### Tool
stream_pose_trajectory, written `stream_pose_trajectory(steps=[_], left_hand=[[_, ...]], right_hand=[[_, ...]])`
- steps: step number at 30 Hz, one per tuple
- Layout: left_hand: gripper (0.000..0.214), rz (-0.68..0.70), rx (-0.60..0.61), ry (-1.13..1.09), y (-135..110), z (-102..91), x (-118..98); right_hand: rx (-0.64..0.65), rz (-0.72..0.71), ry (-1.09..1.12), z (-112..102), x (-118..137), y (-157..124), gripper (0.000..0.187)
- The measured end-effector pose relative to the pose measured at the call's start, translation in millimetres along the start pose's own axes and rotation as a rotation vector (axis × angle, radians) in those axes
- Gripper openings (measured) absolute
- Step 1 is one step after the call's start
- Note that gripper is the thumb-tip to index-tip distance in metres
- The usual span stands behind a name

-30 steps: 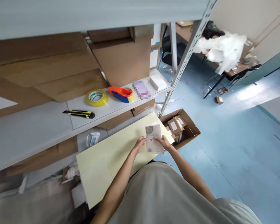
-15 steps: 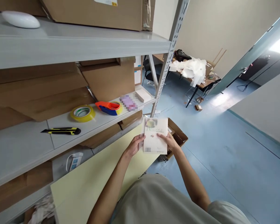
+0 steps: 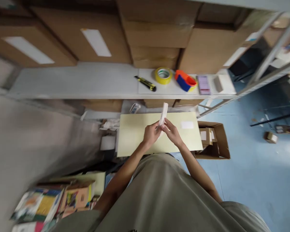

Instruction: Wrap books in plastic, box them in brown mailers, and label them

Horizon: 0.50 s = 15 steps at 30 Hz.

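Observation:
A thin white book [image 3: 164, 112] is held up in front of me, its narrow edge facing the camera, so its printed cover does not show. My left hand [image 3: 150, 133] is closed on its lower left side. The fingers of my right hand [image 3: 172, 132] grip it from the right, near the lower end. Below both hands lies a pale yellow board [image 3: 135, 138]. A white slip [image 3: 187, 125] rests on the board to the right of my right hand.
On the shelf [image 3: 87, 80] ahead lie a utility knife [image 3: 146, 83], a yellow tape roll [image 3: 163, 75], an orange-and-blue tape dispenser [image 3: 183, 82] and a white box [image 3: 223, 83]. A carton [image 3: 224, 141] stands at the right; several books [image 3: 48, 201] are at the lower left.
My view has swung left, towards the shelf and board. The book has turned from face-on to edge-on, still in both hands, and is now over the board.

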<state>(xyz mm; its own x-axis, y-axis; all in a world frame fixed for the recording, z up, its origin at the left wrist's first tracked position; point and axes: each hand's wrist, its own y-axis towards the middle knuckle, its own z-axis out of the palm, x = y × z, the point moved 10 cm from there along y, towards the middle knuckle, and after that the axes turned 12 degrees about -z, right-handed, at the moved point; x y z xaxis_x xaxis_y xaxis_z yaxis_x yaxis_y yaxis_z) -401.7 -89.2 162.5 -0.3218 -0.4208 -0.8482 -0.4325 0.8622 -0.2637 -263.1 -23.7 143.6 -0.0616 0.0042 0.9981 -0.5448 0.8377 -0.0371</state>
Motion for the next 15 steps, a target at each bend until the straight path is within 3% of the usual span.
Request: stream_pose_trajectory(steps=[2,4,6,7,9,11,13,15], left_hand=[[0.045,0.009,-0.084,0.148,-22,-15.8,6],[0.058,0.087,-0.071,0.15,-40,-29.6,7],[0.055,0.141,-0.064,0.033,-49,-56.3,17],[0.051,0.131,-0.104,-0.043,-51,-76.8,29],[0.05,0.016,-0.309,-0.193,-51,-128.7,67],[0.061,-0.126,-0.383,-0.37,-50,-159.5,109],[0.066,-0.219,-0.267,-0.539,-46,-161.9,137],[0.067,-0.263,-0.153,-0.647,-45,-156.8,149]], right_hand=[[0.041,-0.029,-0.006,37,4,5,0.074],[0.029,-0.018,-0.003,57,1,12,0.068],[0.032,0.048,0.078,69,-9,20,0.068],[0.053,0.096,0.142,75,-15,23,0.068],[0.116,0.2,0.263,87,-24,27,0.067],[0.189,0.275,0.336,99,-27,27,0.068],[0.252,0.301,0.36,109,-24,26,0.07],[0.299,0.293,0.359,117,-19,25,0.071]])
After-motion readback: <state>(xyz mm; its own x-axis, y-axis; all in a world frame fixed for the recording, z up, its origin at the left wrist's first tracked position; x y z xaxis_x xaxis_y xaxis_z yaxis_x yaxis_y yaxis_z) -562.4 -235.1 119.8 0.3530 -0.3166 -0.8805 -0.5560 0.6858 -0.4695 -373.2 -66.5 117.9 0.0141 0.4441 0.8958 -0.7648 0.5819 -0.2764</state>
